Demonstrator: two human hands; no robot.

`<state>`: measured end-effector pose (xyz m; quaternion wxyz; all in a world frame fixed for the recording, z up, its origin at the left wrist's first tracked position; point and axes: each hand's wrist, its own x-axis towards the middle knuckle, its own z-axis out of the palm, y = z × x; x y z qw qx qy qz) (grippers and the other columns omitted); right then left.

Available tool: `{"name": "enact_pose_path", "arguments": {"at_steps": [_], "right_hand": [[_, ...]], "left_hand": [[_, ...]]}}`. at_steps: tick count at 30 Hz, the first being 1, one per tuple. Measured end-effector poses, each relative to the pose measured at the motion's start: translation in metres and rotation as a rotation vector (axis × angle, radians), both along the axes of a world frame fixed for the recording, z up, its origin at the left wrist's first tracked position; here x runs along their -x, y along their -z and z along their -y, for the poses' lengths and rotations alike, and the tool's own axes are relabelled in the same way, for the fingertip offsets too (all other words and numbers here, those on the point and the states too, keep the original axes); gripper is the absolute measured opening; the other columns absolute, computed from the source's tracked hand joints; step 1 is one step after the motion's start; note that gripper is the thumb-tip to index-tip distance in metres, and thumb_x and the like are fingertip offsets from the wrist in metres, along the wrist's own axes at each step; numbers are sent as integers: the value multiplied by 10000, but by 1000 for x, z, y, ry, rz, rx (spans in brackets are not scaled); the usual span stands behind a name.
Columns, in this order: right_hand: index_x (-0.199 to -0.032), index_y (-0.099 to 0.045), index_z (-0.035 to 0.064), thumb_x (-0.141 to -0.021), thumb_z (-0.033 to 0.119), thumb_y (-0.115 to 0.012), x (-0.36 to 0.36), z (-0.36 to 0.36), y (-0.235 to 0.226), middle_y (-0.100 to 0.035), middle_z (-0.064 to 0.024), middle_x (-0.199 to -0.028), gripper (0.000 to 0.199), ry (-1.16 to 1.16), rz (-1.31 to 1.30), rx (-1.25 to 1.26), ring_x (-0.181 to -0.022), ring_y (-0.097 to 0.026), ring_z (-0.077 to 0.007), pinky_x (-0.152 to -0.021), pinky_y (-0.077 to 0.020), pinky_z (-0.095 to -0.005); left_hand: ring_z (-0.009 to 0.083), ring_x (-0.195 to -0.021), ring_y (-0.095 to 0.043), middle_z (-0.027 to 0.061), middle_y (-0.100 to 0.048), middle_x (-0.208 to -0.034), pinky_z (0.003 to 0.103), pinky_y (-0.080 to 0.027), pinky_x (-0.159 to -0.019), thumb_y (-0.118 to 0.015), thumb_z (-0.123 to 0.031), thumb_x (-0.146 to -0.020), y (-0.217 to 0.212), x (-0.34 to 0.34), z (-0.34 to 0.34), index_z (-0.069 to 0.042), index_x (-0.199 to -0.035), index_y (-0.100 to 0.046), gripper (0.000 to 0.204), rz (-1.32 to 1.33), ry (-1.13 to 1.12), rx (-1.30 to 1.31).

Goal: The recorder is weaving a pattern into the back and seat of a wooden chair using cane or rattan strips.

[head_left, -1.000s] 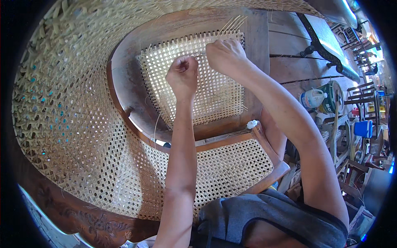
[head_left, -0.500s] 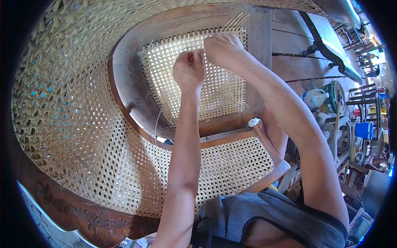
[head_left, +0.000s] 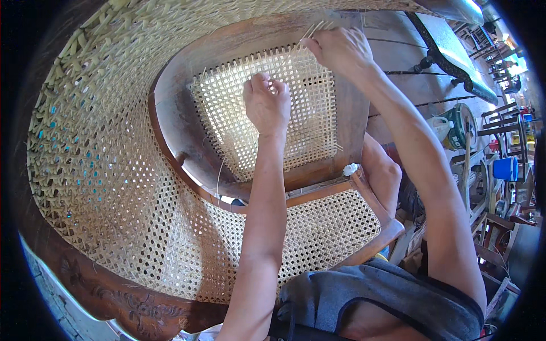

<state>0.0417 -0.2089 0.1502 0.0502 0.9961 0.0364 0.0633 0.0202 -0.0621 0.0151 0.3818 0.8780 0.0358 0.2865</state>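
A woven cane panel [head_left: 256, 148] with open square mesh fills the middle of a wooden seat frame [head_left: 176, 122]. Over the upper middle of the weave is my left hand [head_left: 267, 108], its fingers curled and thumb close to the forefinger; whatever they pinch is too fine to see. My right hand [head_left: 344, 51] is over the frame's upper right corner, fingers bent and closed, their grip hidden. Just left of its fingertips, several loose cane strand ends [head_left: 315, 29] stick up from the panel's edge. Another thin loose strand [head_left: 219, 176] hangs off the lower left edge.
Curved cane back and side webbing [head_left: 114, 165] surrounds the seat, with a carved wooden rail [head_left: 136, 307] below. A white knob-like lump [head_left: 350, 169] tops the arm post. To the right are a plank floor, a dark-framed bench [head_left: 455, 54], a white jug [head_left: 440, 127] and a blue bucket [head_left: 505, 169].
My hands have moved apart. The right went up and right toward the loose strand ends; the left shifted slightly right and down. The view has tilted a little.
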Motion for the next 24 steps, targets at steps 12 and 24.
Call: {"name": "enact_pose_path", "arguments": {"at_steps": [12, 24], "right_hand": [[-857, -712, 56, -810, 114, -563, 8, -38, 27, -724, -135, -905, 167, -138, -178, 2, -881, -703, -293, -826, -492, -435], [-824, -711, 66, -786, 77, -605, 0, -52, 44, -719, -132, -865, 113, -317, -19, 24, -870, -706, -264, -718, -520, -405]], "left_hand": [[22, -602, -487, -35, -593, -680, 181, -376, -547, -681, -116, -915, 19, -12, -23, 11, -897, -702, 130, 34, 391, 836], [102, -598, -595, 72, -663, -676, 256, -493, -584, -659, -98, -839, 11, -10, -25, 30, -806, -650, 132, -30, 289, 637]]}}
